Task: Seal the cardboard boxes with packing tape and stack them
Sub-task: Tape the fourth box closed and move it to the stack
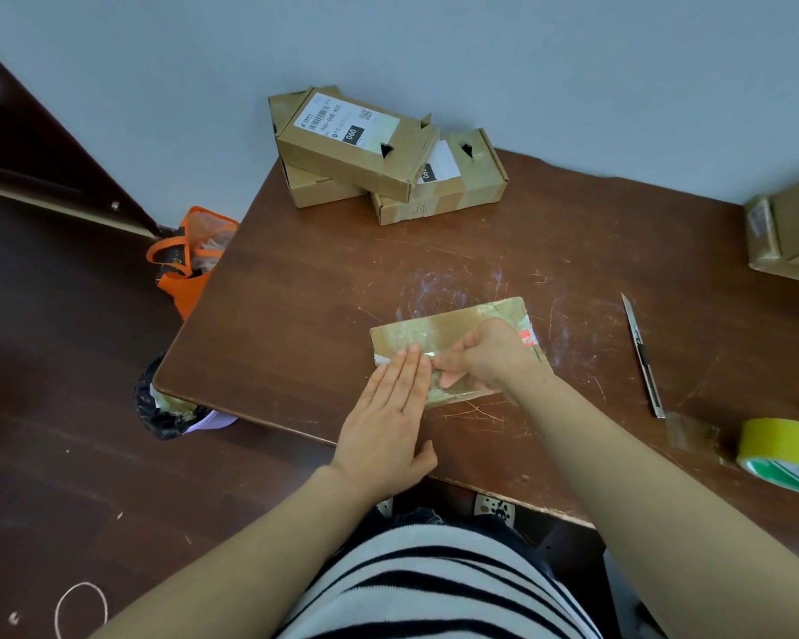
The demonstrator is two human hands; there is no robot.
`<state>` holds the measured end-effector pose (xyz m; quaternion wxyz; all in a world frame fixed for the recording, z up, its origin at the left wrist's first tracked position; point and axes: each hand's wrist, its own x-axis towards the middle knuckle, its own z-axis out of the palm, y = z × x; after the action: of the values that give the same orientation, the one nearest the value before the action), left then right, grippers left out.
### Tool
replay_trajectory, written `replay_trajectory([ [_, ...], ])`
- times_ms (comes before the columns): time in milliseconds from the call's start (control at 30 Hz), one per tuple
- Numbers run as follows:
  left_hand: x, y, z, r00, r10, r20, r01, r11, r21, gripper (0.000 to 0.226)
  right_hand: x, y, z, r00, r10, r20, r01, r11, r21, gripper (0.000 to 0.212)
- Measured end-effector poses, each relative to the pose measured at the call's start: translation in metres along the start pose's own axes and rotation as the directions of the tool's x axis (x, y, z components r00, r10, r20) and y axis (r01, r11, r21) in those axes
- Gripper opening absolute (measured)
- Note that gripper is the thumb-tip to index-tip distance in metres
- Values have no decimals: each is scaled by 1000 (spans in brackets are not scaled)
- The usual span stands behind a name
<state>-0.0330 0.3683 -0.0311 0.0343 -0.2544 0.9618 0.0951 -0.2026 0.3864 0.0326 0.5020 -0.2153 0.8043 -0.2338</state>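
Flat, tape-wrapped brown cardboard box [457,322] lies mid-worktop [296,315], near the front edge. My left hand [388,426] lies flat with straight fingers, pressing the box's left end. My right hand [485,357] is on the box top, fingers curled at a clear tape strip [427,354]; pinching or pressing, cannot tell. Yellow packing-tape roll [785,442] sits at the right edge.

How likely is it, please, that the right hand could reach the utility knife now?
Probably yes: the utility knife lies unobstructed on the table, right of the right hand, which pinches tape on the box.
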Motion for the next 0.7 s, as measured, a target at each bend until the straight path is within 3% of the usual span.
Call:
replay_trajectory([
  [67, 0, -1, 1, 1000, 8, -8, -8, 1000, 16, 91, 1, -7, -1, 999, -19, -37, 8, 960, -280, 19],
  [133, 0, -1, 0, 1000, 9, -5, -9, 1000, 29, 92, 3, -15, 3, 993, -88, -80, 32, 849, -528, 23],
  [233, 0, 0, -1, 1000, 12, -3, -12, 999, 37, 95, 4, -15, 10, 972, -197, -125, 43, 678, -733, 33],
  [333, 0, -1, 1, 1000, 21, -4, -21, 999, 44, 98, -3, -5, -9, 960, -185, -212, -48, 633, -773, 46],
  [400, 0, 0, 1, 1000, 13, -11, -12, 998, 56, 99, -6, 8, -26, 928, -217, -303, -75, 688, -722, 41],
  [500, 5, 9, -7, 998, -5, -70, 10, 998, 63, 92, -1, 42, -33, 784, -496, -373, 107, 699, -707, 40],
  [533, 9, 12, -9, 996, 7, -91, -1, 998, 67, 89, 1, 50, -30, 784, -513, -350, 152, 704, -694, 48],
  [633, 25, 16, -6, 995, 86, -56, -80, 991, 109, 90, 9, 63, -15, 890, -381, -252, 146, 760, -634, 57],
  [700, 29, 16, -2, 995, 103, -17, -100, 989, 113, 92, 14, 68, -12, 895, -375, -240, 128, 733, -668, 57],
])
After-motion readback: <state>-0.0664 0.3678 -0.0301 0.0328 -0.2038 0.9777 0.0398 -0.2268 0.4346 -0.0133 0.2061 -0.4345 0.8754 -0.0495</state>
